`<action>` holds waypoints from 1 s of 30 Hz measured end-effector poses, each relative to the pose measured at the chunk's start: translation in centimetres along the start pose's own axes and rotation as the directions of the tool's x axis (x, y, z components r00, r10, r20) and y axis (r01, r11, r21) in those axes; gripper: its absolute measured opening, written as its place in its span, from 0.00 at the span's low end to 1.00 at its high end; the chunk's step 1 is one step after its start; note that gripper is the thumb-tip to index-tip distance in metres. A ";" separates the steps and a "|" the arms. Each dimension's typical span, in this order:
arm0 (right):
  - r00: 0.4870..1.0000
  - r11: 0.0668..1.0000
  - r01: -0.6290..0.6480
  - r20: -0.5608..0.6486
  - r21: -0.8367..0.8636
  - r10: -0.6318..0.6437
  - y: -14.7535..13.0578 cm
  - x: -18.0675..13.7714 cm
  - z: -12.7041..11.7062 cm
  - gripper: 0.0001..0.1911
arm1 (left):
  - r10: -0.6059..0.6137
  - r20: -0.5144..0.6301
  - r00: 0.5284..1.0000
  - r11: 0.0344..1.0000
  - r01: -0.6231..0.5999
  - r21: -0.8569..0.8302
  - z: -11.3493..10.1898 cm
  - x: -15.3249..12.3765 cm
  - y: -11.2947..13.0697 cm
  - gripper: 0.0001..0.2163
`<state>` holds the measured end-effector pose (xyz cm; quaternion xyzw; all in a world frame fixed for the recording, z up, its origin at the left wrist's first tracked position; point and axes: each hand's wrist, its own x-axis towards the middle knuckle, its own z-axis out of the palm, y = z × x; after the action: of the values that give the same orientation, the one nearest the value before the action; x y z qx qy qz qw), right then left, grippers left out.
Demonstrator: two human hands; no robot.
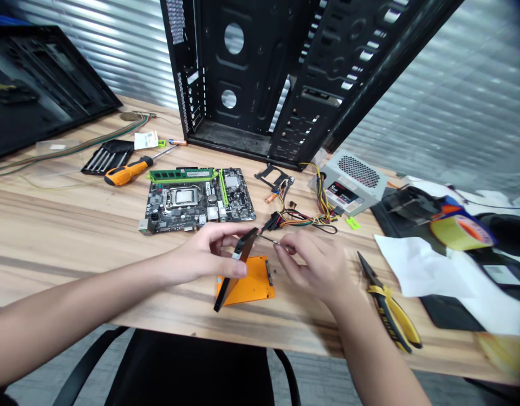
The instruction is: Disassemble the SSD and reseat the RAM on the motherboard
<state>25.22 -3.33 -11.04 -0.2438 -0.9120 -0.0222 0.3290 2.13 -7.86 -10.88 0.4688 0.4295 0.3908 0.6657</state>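
Observation:
My left hand (220, 254) grips a thin black drive case (238, 262) and holds it tilted up on edge, thumb on its near face. In my right hand (310, 259), pinched between the fingertips, is a slim small screwdriver (268, 239). Its tip points at the upper right edge of the black case; whether it touches cannot be made out. Below the case, partly covered by it, an orange solid-state drive (253, 280) lies flat on the table, its connector edge facing right. A tiny dark screw-like bit (275, 271) lies beside it.
Behind the hands lies a motherboard (200, 197), with an orange screwdriver (128, 170) to its left. A large black computer case (251, 135) stands at the back. A power supply (352, 180) with cables, pliers (389, 307) and white paper (412, 265) are on the right.

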 end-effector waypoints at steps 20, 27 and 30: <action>0.995 0.999 -0.016 -0.098 0.032 0.019 -0.2 -0.1 0.3 0.07 | 0.040 -0.031 0.999 0.999 -0.039 0.014 -0.3 -0.2 0.1 0.36; 0.997 0.999 0.018 -0.069 0.045 -0.015 0.1 0.1 0.3 0.06 | 0.100 -0.017 0.995 0.994 -0.099 0.051 -0.4 0.0 0.1 0.35; 0.998 1.000 0.007 -0.058 0.019 -0.006 0.1 0.1 0.1 0.05 | 0.118 -0.007 0.993 0.992 -0.118 0.055 -0.4 0.1 0.1 0.34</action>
<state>25.10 -3.16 -11.09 -0.2370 -0.9030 -0.0215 0.3578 1.73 -7.66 -10.85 0.5093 0.4149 0.4199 0.6263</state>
